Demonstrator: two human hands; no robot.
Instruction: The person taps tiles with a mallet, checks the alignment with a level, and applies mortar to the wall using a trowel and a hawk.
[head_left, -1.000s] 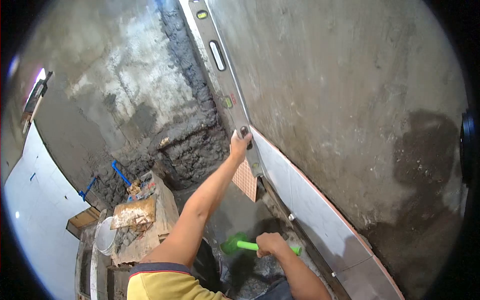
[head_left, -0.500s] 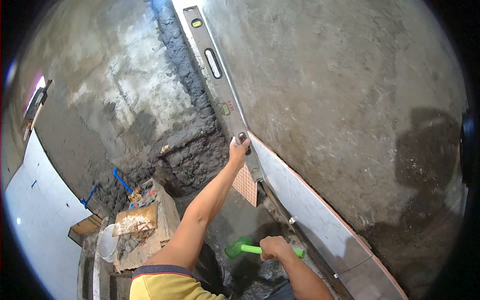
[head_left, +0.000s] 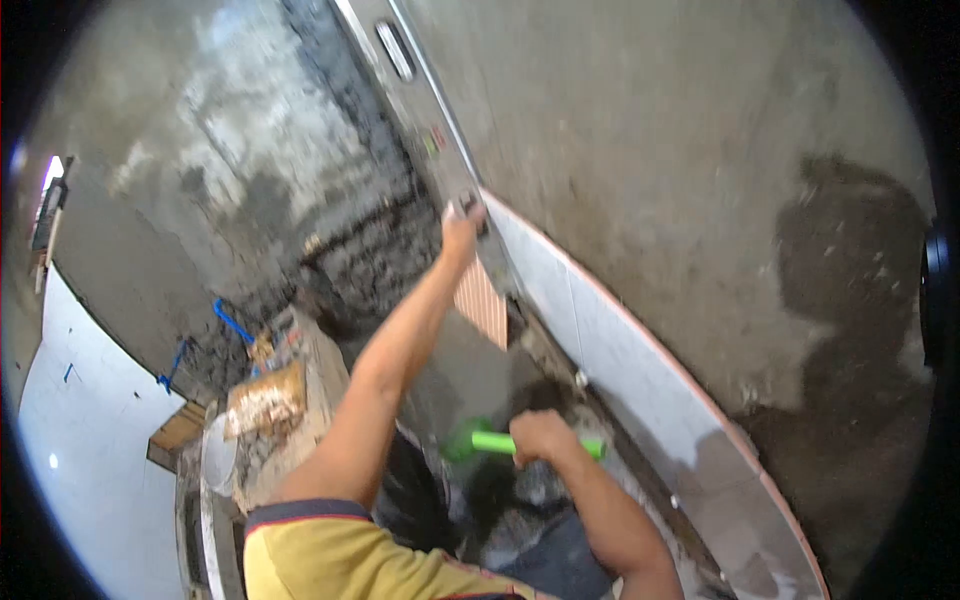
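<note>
My left hand (head_left: pixel 459 232) is wrapped round a hand slot near the lower end of a long grey spirit level (head_left: pixel 428 130). The level stands tilted along the wall corner, its upper end out of frame. Just under that hand is a tile with a pinkish ribbed surface (head_left: pixel 482 305). My right hand (head_left: pixel 541 437) is closed on the bright green handle of a mallet (head_left: pixel 490 441). The mallet's darker green head is blurred and hangs above the wet floor, apart from the level and the tiles.
White wall tiles (head_left: pixel 590 320) with a pinkish top edge run along the right wall. At left stand a rough ledge with a dusty board (head_left: pixel 268 400), a white bucket (head_left: pixel 218 455) and a blue pipe (head_left: pixel 232 320). Rough grey mortar (head_left: pixel 375 255) covers the back corner.
The view has tipped downward, so the wall, level and hands sit higher in the frame, and the level's top is cut off. Both hands keep their grips.
</note>
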